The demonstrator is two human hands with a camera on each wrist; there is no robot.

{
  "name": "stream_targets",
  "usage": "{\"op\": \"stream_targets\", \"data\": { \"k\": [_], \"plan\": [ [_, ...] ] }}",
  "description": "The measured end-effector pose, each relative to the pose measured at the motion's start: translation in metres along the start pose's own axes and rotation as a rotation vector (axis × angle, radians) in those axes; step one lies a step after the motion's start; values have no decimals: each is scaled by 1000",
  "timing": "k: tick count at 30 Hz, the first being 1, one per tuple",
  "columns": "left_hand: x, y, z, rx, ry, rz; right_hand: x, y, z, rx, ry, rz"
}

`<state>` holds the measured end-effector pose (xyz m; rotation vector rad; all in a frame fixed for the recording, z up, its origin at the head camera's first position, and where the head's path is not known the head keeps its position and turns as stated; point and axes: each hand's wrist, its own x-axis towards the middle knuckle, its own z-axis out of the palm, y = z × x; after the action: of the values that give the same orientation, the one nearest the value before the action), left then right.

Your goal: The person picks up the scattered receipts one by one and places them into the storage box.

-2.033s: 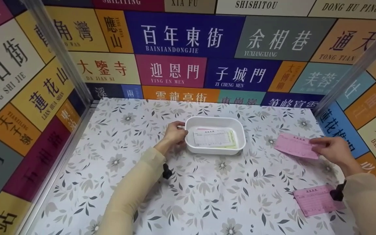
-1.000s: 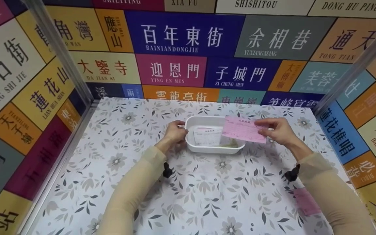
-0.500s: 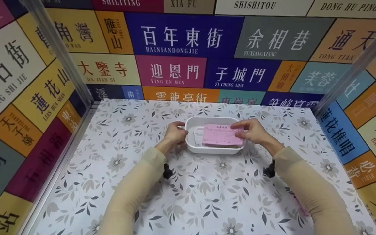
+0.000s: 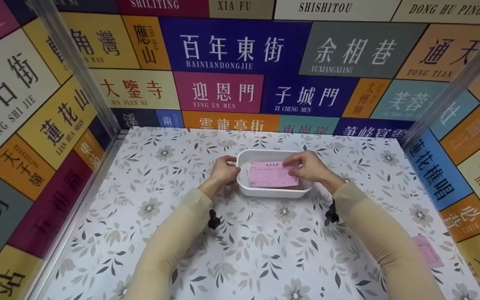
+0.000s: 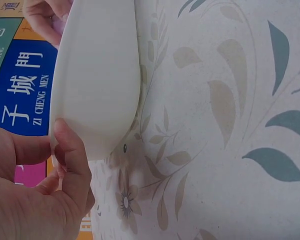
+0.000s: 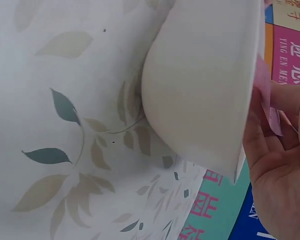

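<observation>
A white plastic tray (image 4: 273,192) with rounded corners stands on the table. My left hand (image 4: 224,171) pinches its left rim between thumb and fingers, as the left wrist view shows close up. Inside the tray's outline lies a pink printed slip (image 4: 271,175), its right edge pinched by my right hand (image 4: 310,167). In the right wrist view the pink slip (image 6: 267,95) passes over the tray's rim into the fingers (image 6: 262,140). The papers in the tray are mostly covered by this slip.
A second pink slip (image 4: 428,251) lies on the flower-patterned table cover (image 4: 240,254) at the right, partly behind the right sleeve (image 4: 383,237). Walls printed with street names (image 4: 236,46) close off the back and both sides.
My right hand has carried the pink slip leftward from the right side of the table, over and into the tray. The left hand has kept its hold on the rim.
</observation>
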<state>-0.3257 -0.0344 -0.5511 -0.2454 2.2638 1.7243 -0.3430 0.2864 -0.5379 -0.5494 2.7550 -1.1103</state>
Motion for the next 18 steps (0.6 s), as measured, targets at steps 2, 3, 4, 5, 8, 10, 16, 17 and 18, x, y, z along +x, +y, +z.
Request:
{"op": "stream_targets", "data": {
  "k": [2,3,4,5,8,10,16,17,18],
  "plan": [
    [0,-1,-1,-4,-1,12,3,-1,3,-38,-2,-16],
    [0,-1,-2,-8,-2,20,4,-1,4,-55,1,-27],
    [0,-1,-2,-9,-5,26,4,-1,5,-66,7,-34],
    [0,-2,-2,-12,-7,30,4,-1,6,-69,16,-45],
    [0,-2,-1,-21,-10,32,3,0,6,-55,51,-54],
    [1,-2,-1,-26,-11,25,2,0,4,-48,79,-56],
    [2,-1,0,-15,7,6,-9,-2,-6,-41,127,-68],
    [2,-1,1,-11,11,6,-12,-2,-8,-34,132,-70],
    [2,0,1,-7,14,7,-15,-3,-11,-25,138,-71]
  ]
}}
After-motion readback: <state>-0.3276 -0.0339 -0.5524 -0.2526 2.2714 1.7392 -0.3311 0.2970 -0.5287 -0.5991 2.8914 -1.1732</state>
